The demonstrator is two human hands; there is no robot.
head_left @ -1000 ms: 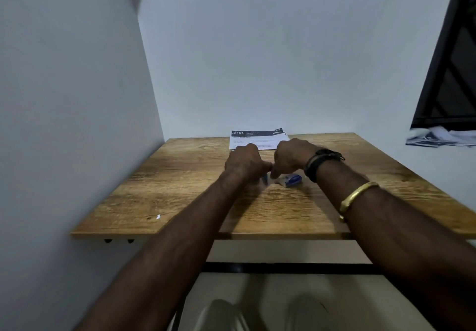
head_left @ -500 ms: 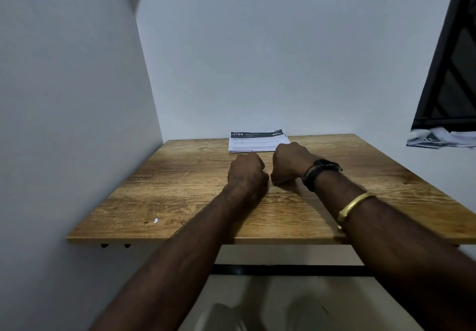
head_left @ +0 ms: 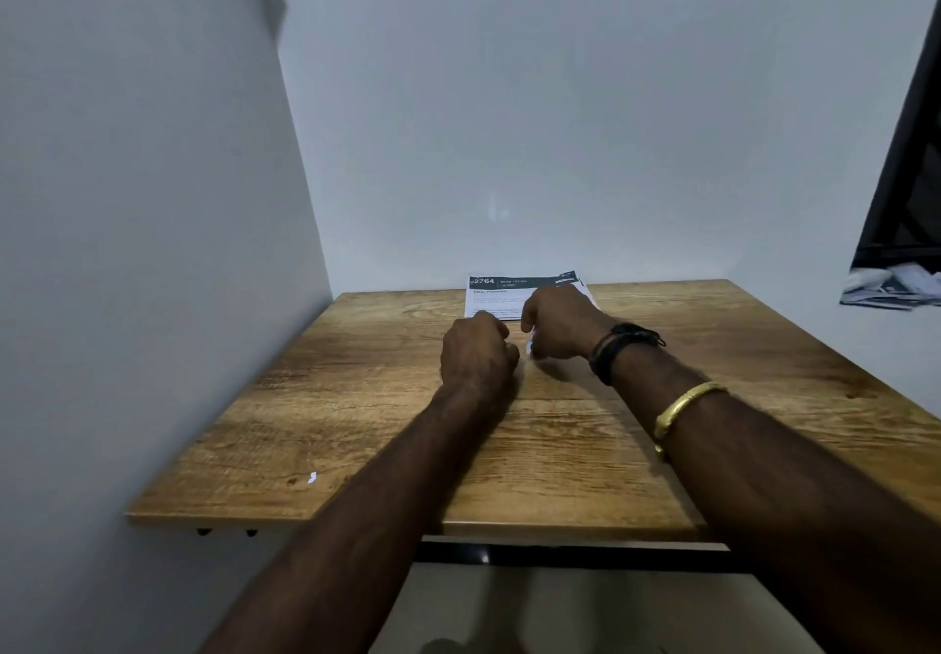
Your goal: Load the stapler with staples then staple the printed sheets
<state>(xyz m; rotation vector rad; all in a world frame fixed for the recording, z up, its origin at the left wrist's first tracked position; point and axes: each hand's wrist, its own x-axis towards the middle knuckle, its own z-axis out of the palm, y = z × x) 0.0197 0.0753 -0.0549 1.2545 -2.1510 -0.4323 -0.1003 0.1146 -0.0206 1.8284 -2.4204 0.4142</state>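
Wooden tabletop (head_left: 356, 398) filled the mid view. Printed sheets (head_left: 496, 294) lay flat at its far edge, approx. centre. L hand (head_left: 476, 355) and R hand (head_left: 557, 327) sat just in front of them, side by side, fingers curled under; what they held couldn't be told. Small pale bit (head_left: 529, 348) showed btw. them.

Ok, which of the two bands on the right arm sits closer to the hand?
The black band, at the wrist beside the right hand; the gold bangle sits further up the forearm.
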